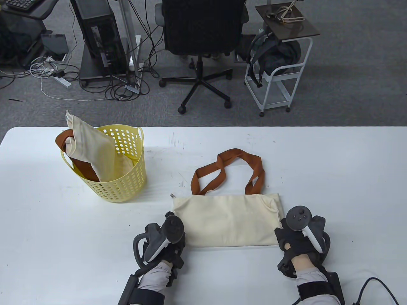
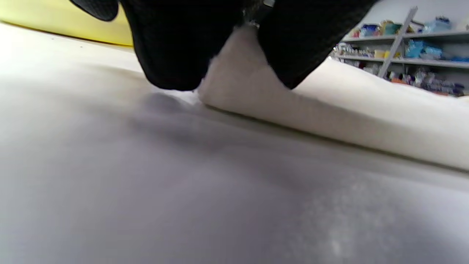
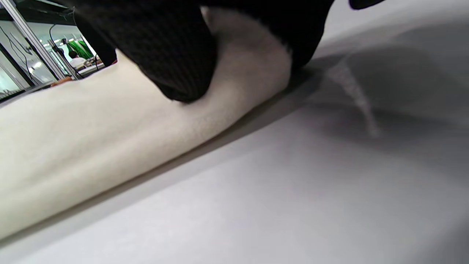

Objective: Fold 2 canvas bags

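Note:
A cream canvas bag [image 1: 227,220] lies flat on the white table [image 1: 334,165], its brown handles [image 1: 229,173] spread toward the far side. My left hand [image 1: 173,236] grips the bag's near left corner; the left wrist view shows gloved fingers [image 2: 176,55] pinching the cream cloth [image 2: 329,110]. My right hand [image 1: 292,232] grips the near right corner; the right wrist view shows fingers [image 3: 172,55] closed on the cloth [image 3: 110,128]. A second cream bag [image 1: 92,143] with brown handles sticks out of a yellow basket [image 1: 127,187] at the left.
The yellow perforated basket stands on the table's left part. Beyond the far edge are an office chair [image 1: 202,31], a white trolley [image 1: 279,79] and a computer tower [image 1: 98,35] on the floor.

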Demonstrator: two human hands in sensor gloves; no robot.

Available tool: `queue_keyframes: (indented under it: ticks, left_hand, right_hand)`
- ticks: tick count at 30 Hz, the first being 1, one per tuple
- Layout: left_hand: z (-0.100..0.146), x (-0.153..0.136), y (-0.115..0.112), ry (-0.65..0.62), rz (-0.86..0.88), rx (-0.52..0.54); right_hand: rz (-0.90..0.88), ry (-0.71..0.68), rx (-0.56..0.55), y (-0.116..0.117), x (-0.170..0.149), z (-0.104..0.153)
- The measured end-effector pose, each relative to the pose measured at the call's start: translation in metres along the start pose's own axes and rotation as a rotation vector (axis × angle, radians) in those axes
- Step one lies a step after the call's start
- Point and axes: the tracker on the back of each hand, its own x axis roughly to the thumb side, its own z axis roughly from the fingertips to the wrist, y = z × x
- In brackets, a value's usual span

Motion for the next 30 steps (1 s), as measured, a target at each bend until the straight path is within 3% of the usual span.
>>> queue_keyframes:
  ticks: [4, 10, 14, 16, 19, 22, 24, 26, 28, 30]
  left_hand:
    - [0.001, 0.002, 0.0, -0.044, -0.154, -0.015]
    - [-0.004, -0.011, -0.003, -0.107, -0.003, -0.161]
    - [-0.004, -0.009, -0.008, -0.204, 0.05, -0.272]
    - [-0.003, -0.004, -0.011, -0.245, 0.052, -0.313]
    - [0.0, 0.009, -0.015, -0.304, 0.016, -0.35]
    - [0.002, 0.017, -0.019, -0.336, -0.002, -0.377]
    - [0.002, 0.018, -0.02, -0.342, 0.0, -0.391]
    - [0.002, 0.018, -0.019, -0.334, 0.003, -0.397]
    - [0.001, 0.015, -0.019, -0.327, 0.011, -0.404]
    - [0.001, 0.014, -0.018, -0.322, 0.013, -0.408]
  right_hand:
    - [0.105, 0.003, -0.044, 0.002, 0.005, 0.002]
    - [0.143, -0.004, -0.072, 0.003, 0.004, 0.006]
    - [0.237, -0.15, -0.128, 0.007, 0.025, 0.018]
    - [0.2, -0.281, -0.104, 0.01, 0.038, 0.024]
    - [0.19, -0.491, 0.022, 0.021, 0.06, 0.033]
    - [0.258, -0.609, 0.16, 0.039, 0.076, 0.037]
    - [0.298, -0.634, 0.227, 0.047, 0.08, 0.036]
    - [0.339, -0.553, 0.246, 0.052, 0.076, 0.029]
    - [0.26, -0.503, 0.294, 0.048, 0.068, 0.021]
    - [0.208, -0.413, 0.27, 0.042, 0.056, 0.014]
